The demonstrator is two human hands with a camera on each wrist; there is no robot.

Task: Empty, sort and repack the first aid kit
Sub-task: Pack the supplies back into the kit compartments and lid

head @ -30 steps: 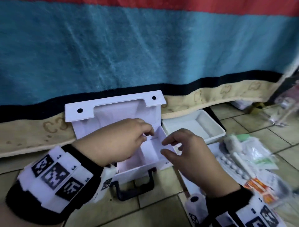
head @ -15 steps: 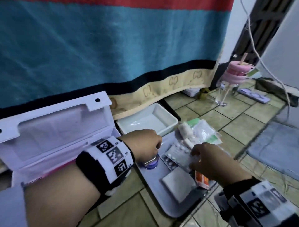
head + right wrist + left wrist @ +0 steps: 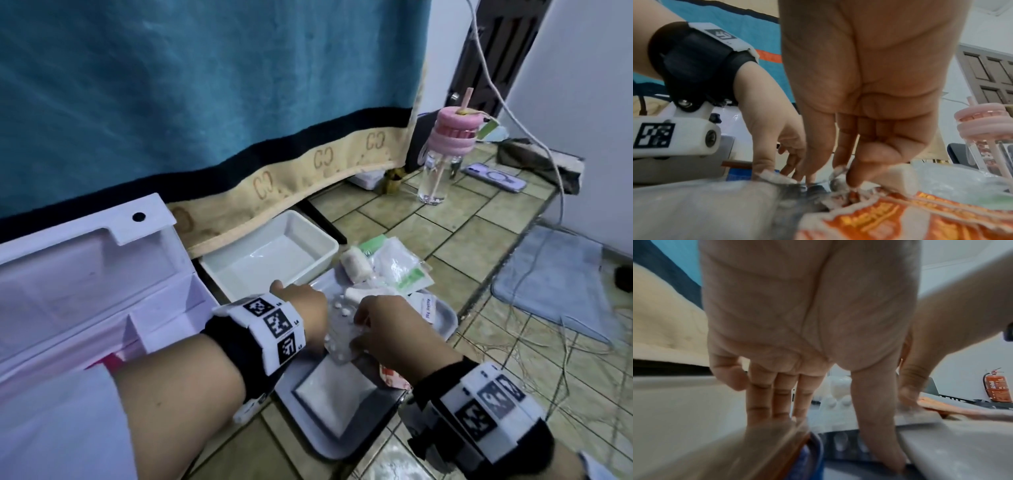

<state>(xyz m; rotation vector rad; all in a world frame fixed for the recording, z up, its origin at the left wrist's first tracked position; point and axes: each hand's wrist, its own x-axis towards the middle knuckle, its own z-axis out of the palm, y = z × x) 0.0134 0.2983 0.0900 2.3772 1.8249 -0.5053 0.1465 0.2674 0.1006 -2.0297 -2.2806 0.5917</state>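
The white first aid box (image 3: 85, 308) stands open and empty at the left, with its white inner tray (image 3: 308, 236) beside it. On the grey tray (image 3: 448, 318) lie blister packs (image 3: 337, 329) (image 3: 838, 404), a gauze roll (image 3: 356, 267), plastic packets (image 3: 400, 267), a white pad (image 3: 335, 390) and an orange sachet (image 3: 900, 219). My right hand (image 3: 383, 325) (image 3: 832, 177) pinches the edge of the blister packs. My left hand (image 3: 301, 301) (image 3: 828, 439) has straight fingers, with its thumb pressing on the packs' near edge. A blue-lidded jar (image 3: 809, 456) sits under my left wrist.
A blue blanket (image 3: 205, 85) hangs behind the box. On the tiled floor to the right stand a pink-lidded bottle (image 3: 442, 161) and a phone (image 3: 493, 176). A white cable trails down to a blue mat (image 3: 555, 277).
Both hands left the open box and went right to the grey tray. My left hand then moved from the blue-lidded jar onto the blister packs, where my right hand was.
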